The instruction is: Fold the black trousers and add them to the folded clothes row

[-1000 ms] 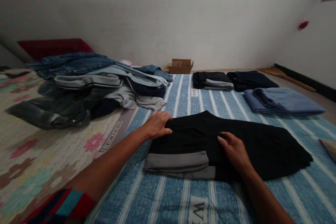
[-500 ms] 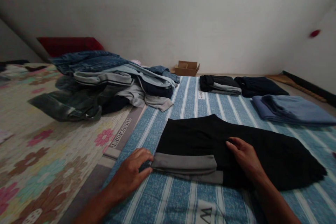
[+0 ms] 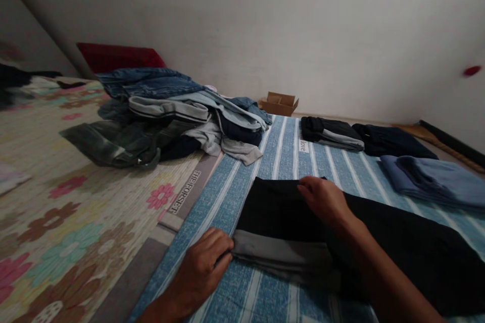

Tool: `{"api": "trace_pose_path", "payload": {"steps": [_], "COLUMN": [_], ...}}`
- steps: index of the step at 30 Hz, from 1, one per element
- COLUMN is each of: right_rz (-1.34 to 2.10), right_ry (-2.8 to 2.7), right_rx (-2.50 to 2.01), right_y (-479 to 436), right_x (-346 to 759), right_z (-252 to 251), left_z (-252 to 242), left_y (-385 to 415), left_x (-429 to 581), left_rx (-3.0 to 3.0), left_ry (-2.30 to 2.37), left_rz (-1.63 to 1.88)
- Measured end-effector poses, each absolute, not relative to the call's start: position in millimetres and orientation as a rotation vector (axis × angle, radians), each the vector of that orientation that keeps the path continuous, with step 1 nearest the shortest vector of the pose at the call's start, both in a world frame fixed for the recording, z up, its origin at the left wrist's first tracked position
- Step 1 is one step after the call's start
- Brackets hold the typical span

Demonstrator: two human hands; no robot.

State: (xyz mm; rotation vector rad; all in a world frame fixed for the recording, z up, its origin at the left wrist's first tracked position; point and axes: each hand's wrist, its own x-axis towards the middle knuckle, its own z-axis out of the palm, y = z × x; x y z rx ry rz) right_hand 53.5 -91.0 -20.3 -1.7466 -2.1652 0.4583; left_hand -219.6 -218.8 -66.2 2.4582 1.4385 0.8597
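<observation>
Black trousers (image 3: 397, 242) with a grey waistband (image 3: 280, 255) lie flat on a blue striped blanket (image 3: 273, 156). My left hand (image 3: 202, 270) rests at the waistband's near left corner, its fingers curled onto the grey edge. Farther back, my right hand (image 3: 322, 199) pinches the black fabric at the far top edge of the trousers. Its forearm crosses over the garment.
A heap of unfolded jeans and grey clothes (image 3: 166, 116) sits at the left back on a floral quilt (image 3: 56, 212). Folded black (image 3: 329, 131), dark navy (image 3: 394, 141) and blue garments (image 3: 435, 181) lie in a row at the right back. A small cardboard box (image 3: 279, 103) stands by the wall.
My left hand moved from the trousers' far left corner down to the grey waistband corner. My right hand moved from the middle of the trousers up to their far edge. The view shifted left.
</observation>
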Motion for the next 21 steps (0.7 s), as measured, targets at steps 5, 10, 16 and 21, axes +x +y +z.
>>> {"api": "trace_pose_path", "payload": {"steps": [5,10,16,21], "right_rz": [0.719,1.044,1.35,1.531], "right_ry": [-2.267,-2.267,-2.215,-2.207], "right_rx": [-1.567,-1.549,-1.535,-1.411], "right_y": [-33.9,-11.9,-0.8,4.0], "right_x": [-15.1,-32.8,-30.3,-25.0], "right_z": [-36.9,-55.1,-60.9,-56.3], "left_z": [-68.9,-76.0,-81.0,-81.0], "left_y": [-221.7,-224.0,-224.7,-225.5], "left_x": [-218.2,-218.0,-217.7,-216.9], "left_rx": [2.468,2.458,2.466,2.481], "left_ry": [1.453,1.448,1.446,1.438], "left_rz": [0.859,0.883,0.943,0.946]}}
